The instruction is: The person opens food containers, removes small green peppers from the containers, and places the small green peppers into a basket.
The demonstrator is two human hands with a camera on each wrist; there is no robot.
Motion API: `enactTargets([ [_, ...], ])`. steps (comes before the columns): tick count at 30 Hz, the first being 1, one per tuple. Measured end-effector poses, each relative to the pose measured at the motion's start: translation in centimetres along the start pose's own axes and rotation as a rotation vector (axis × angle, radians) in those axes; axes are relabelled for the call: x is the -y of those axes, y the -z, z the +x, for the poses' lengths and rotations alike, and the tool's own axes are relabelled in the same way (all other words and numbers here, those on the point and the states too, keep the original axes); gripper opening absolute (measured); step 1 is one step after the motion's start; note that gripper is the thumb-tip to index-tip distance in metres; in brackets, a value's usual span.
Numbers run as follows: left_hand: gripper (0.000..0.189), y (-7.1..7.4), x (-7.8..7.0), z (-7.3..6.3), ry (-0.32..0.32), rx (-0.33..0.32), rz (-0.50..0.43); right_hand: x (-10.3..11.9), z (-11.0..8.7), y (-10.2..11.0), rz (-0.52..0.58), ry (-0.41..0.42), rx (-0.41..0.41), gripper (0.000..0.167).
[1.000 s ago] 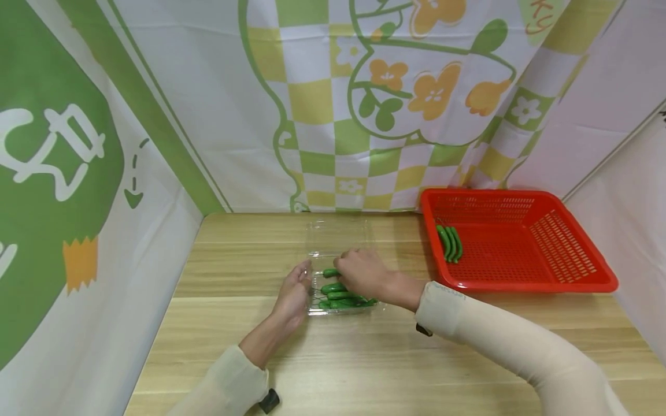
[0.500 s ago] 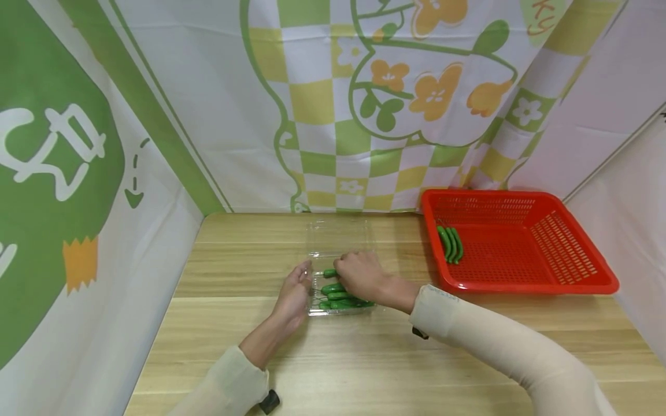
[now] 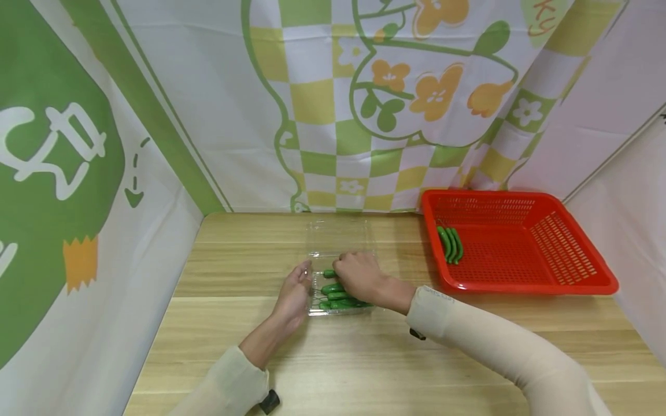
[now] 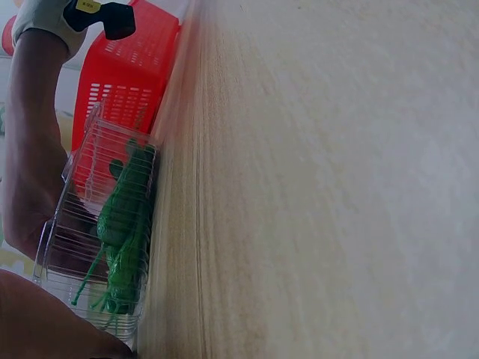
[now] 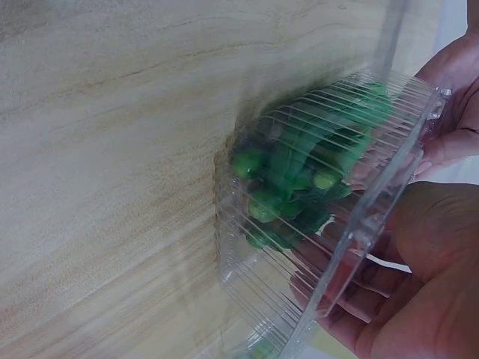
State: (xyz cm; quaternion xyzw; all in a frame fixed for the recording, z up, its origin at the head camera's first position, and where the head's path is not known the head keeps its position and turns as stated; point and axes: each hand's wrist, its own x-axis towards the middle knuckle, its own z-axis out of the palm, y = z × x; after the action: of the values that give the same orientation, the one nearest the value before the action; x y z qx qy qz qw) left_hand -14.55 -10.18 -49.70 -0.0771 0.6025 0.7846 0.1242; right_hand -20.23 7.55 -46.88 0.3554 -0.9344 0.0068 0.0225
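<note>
A clear plastic clamshell box stands on the table, its lid folded back. Several green chili peppers lie crosswise in it, thin stems pointing left. My left hand holds the box by its left side, the thumb at the rim. Inside the box, the right hand has its fingers curled over one green chili pepper, whose stem end sticks out to the left; the hand hides the rest. Through the ribbed wall, the right wrist view shows the peppers bunched together and the right fingertips.
A red perforated plastic basket stands at the right back of the wooden table. Several green chilies lie along its left side. A printed cloth hangs behind the table, and white cloth walls stand at both sides.
The right forearm and wrist have shifted slightly left and down, while the hand stays over the box. The left hand, box and chilies look unmoved.
</note>
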Motion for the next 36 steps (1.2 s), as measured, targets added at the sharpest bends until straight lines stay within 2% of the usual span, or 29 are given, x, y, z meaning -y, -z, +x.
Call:
enactTargets([
  [20,0.058,-0.2,-0.1,-0.1,-0.006,-0.004,-0.009,0.3,0.2,-0.7,-0.077,-0.011,-0.011,0.016],
  [27,0.059,-0.1,0.0,-0.1,-0.006,-0.001,-0.005,0.5,0.3,-1.0,-0.069,-0.023,0.002,0.02],
  [36,0.06,-0.1,0.1,0.1,0.0,-0.011,-0.009,0.5,0.4,-1.4,-0.067,0.011,0.013,0.023],
])
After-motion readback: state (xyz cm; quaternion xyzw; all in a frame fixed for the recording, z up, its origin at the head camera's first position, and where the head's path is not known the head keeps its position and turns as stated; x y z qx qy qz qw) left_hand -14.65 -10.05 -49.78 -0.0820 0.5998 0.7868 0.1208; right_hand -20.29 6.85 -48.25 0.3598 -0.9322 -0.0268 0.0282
